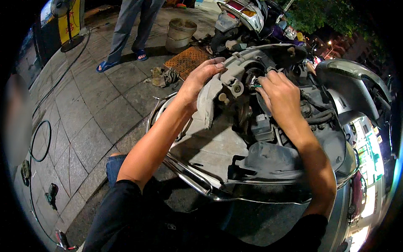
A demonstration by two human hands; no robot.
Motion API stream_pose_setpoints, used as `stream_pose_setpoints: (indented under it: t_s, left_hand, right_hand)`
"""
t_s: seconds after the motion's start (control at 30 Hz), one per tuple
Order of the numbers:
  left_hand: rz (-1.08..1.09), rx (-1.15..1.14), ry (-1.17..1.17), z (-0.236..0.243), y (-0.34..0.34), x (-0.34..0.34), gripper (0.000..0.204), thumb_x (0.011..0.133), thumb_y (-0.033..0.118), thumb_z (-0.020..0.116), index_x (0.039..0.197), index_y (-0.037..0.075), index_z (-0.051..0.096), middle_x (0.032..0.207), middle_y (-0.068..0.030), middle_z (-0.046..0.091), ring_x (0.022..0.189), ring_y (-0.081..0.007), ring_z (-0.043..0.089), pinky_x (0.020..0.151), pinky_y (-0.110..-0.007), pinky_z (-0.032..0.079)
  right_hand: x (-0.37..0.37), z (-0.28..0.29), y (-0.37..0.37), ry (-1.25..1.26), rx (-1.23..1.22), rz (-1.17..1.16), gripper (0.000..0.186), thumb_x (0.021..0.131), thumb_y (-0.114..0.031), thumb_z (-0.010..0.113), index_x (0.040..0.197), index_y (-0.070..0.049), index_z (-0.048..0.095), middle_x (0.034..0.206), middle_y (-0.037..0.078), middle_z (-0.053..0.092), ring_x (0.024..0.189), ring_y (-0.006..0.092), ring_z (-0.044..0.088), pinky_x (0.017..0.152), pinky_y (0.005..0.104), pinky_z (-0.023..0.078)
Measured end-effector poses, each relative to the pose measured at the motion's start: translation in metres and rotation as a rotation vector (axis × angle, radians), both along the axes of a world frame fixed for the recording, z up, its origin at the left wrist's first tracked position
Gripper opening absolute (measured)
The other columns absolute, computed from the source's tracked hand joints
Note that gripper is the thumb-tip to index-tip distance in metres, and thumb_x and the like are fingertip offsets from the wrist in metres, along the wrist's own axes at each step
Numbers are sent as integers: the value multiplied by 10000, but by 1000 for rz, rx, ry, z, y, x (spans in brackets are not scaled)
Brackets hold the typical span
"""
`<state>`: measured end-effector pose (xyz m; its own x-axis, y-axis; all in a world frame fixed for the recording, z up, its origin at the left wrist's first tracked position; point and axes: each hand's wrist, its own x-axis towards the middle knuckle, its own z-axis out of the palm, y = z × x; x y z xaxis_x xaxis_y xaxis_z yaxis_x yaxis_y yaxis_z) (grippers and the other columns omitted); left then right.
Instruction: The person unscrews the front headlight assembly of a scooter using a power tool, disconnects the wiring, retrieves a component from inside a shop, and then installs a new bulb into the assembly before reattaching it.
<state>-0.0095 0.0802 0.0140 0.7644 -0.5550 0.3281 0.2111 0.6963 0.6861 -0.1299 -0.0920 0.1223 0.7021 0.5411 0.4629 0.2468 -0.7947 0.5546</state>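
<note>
A partly stripped motor scooter lies before me, with its grey underbody panel (pixel 222 153) and dark inner parts exposed. My left hand (pixel 205 76) wraps round the outer edge of a grey plastic housing (pixel 230 80) on its far left side. Over the opening in that housing, my right hand (pixel 280 93) is closed with fingertips pinched together. A small green piece (pixel 257 86) and something pale show at those fingertips; the fingers hide what they are. Below my right hand sits a grey box-shaped part (pixel 262 127) among hoses.
A person in grey trousers (pixel 131 29) stands at the far left, near a dirty bucket (pixel 180 35) and a rusty plate (pixel 187 62). A rag (pixel 162 77), a cordless drill (pixel 52 196) and a hose (pixel 49 145) lie on the paving. Another scooter (pixel 241 19) stands behind.
</note>
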Motion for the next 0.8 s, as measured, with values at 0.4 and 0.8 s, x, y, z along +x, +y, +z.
stream_pose_setpoints:
  t_s: [0.4,0.8]
  left_hand:
    - [60,63,-2,12,3,-8,569,829,297,597,1293,-8,474,1155,-141,578,1024,-206,576,855,-308,483]
    - [70,82,53,10,-4,-13,520,847,332,561,1265,29,499,1078,-126,612,935,-207,625,806,-329,532]
  right_hand:
    - [4,0,1,-49,6,-4,149,695,-116,697,758,-86,566,822,50,538,815,244,569,665,350,491]
    - [14,-10,-8,-165,2,35,87,700,-148,665,708,-75,617,763,40,565,792,202,610,644,315,528]
